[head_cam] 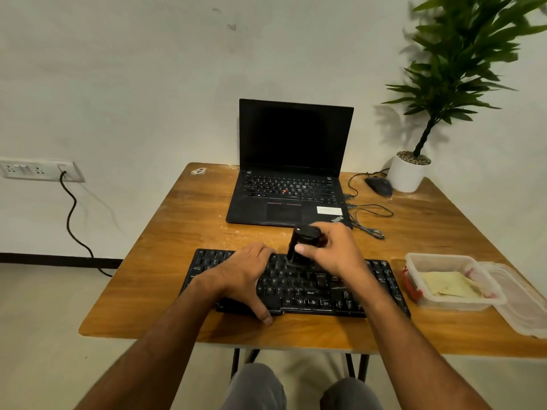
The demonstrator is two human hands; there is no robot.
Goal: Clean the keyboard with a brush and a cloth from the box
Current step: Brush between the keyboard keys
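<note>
Head view, from my seat at the feed: nearest me are two knees in grey trousers [254, 386], then both bare forearms reaching up over the front edge of the wooden desk [165, 220]. My left hand [245, 279] lies flat and spread over the left half of the black keyboard [299, 288], thumb hooked over its near edge, fingers resting on the keys, gripping nothing. My right hand [331, 250] is closed around a black brush [302, 242], held upright with its lower end touching the keys near the keyboard's upper middle; the bristles themselves are too blurred for me to make out. The keyboard sits flat near the front of the desk, running left to right.

Just right of the keyboard stands a clear plastic box [453, 279], open, with a yellowish cloth [450, 287] lying inside it and something red at its left end. Its clear lid [515, 300] lies beside it toward the desk's right edge.

Farther back, an open black laptop [291, 170] with a dark screen faces me. Right of it are a coiled cable [368, 218], a black mouse [379, 186] and a potted plant [414, 170] in a white pot at the far right corner. On the wall at left, a socket plate [38, 170] has a dark cord hanging from it.
</note>
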